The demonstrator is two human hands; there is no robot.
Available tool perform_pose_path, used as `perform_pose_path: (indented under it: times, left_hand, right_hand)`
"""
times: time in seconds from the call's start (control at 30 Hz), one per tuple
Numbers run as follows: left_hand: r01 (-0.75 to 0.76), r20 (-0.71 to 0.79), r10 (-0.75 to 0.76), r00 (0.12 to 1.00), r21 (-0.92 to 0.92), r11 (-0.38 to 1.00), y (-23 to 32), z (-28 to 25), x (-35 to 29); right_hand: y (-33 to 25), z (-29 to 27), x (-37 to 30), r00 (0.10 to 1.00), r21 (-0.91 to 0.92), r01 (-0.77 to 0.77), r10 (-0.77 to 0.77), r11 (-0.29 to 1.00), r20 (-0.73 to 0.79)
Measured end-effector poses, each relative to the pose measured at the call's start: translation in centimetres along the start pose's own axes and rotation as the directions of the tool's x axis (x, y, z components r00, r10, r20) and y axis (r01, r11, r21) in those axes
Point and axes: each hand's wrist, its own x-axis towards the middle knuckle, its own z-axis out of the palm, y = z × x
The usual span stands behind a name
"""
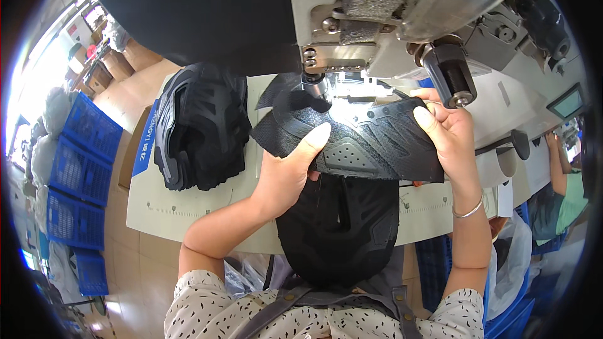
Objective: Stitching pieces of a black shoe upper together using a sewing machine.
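A black shoe upper (352,144) with a textured, perforated side is held up under the sewing machine head (342,56), close to its lit needle area. My left hand (286,172) grips the lower left edge, thumb on top and fingers mostly hidden beneath. At the other end, my right hand (449,132) pinches the upper's right edge, its thumb lying on the face and the fingers behind. Another black shoe upper (342,232) hangs over the table's front edge, below the held one. Left of my hands lies a stack of black shoe uppers (204,125).
The pale sewing table (169,213) carries ruler marks along its front edge. Blue plastic crates (78,176) stand stacked on the floor at left. A black cylindrical machine part (449,72) juts down near my right hand. Another person (559,188) sits at far right.
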Motion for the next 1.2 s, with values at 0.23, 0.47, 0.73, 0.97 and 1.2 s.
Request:
perform_pose_path:
  times: [0.23,0.47,0.73,0.97,1.2]
  left_hand:
    - [0.015,-0.028,-0.014,1.0,0.008,1.0,0.7,-0.2,0.6]
    - [0.046,0.008,-0.045,0.999,-0.054,0.997,0.9,-0.6,1.5]
    - [-0.022,0.031,0.024,0.999,-0.06,0.998,-0.2,-1.0,1.4]
    - [0.01,0.189,-0.021,0.982,0.06,0.998,-1.1,0.8,-1.9]
    - [0.072,0.223,-0.079,0.971,0.04,0.997,-1.4,0.1,-4.8]
  right_hand:
    - [0.3,0.5,-0.3,1.0,0.033,-0.004,0.004,0.999,-0.021]
    - [-0.1,0.7,-1.0,1.0,-0.012,0.005,-0.005,1.0,-0.008]
    - [-0.4,2.2,-2.9,0.997,0.087,-0.031,0.037,0.996,-0.063]
    - [-1.4,2.8,-5.5,0.985,0.022,-0.169,0.168,0.985,0.033]
    - [-1.4,2.5,-7.8,0.964,-0.041,-0.199,0.203,0.979,0.171]
